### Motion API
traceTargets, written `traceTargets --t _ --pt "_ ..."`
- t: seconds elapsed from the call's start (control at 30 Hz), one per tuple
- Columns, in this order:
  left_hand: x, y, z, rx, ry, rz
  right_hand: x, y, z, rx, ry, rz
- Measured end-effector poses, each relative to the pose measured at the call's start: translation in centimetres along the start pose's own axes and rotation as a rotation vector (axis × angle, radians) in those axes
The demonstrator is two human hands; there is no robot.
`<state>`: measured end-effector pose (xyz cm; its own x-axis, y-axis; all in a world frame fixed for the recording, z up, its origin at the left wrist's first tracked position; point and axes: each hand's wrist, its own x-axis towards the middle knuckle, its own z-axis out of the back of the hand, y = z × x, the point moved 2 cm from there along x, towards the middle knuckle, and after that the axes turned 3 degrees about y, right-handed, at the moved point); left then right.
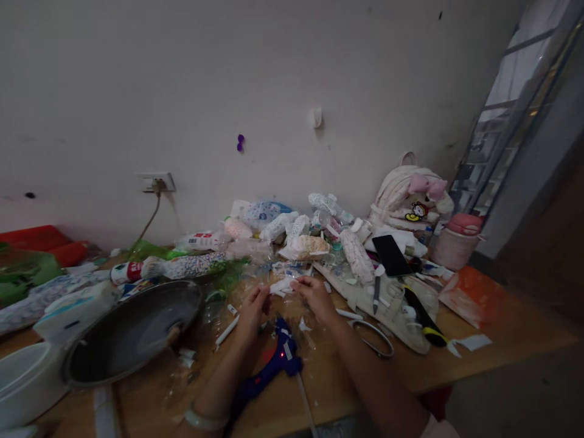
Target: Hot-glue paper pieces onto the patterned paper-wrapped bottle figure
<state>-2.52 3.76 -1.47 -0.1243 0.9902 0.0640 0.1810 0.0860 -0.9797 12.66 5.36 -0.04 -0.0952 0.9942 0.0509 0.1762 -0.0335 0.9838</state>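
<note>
Both my hands meet over the middle of a cluttered wooden table [502, 347]. My left hand [253, 307] and my right hand [314, 296] pinch the two ends of a small white scrap of paper or plastic [283, 286] between them, fingers closed on it. A blue hot glue gun [274, 365] lies on the table just below my hands, between my forearms. A white pen-like stick [227, 331] rests left of my left hand.
A dark round pan [132, 331] sits at left beside a white pot [27, 380]. Several wrapped bundles [301, 243] pile against the wall. A black phone [391, 255], pink backpack [410, 194], pink cup [456, 243] and metal ring [374, 337] lie right.
</note>
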Motion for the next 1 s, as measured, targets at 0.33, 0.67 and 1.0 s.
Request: traceTargets --t 0.33,0.67,1.0 --pt "-0.2 0.3 -0.1 0.025 0.037 0.012 0.7 -0.9 0.4 -0.183 -0.089 0.122" --pt "-0.8 0.2 -0.8 0.032 0.145 0.068 0.0 -0.6 0.3 -0.443 -0.082 0.599" --pt "-0.7 0.0 -0.7 0.14 0.058 0.02 0.0 -0.6 0.3 -0.559 -0.14 0.54"
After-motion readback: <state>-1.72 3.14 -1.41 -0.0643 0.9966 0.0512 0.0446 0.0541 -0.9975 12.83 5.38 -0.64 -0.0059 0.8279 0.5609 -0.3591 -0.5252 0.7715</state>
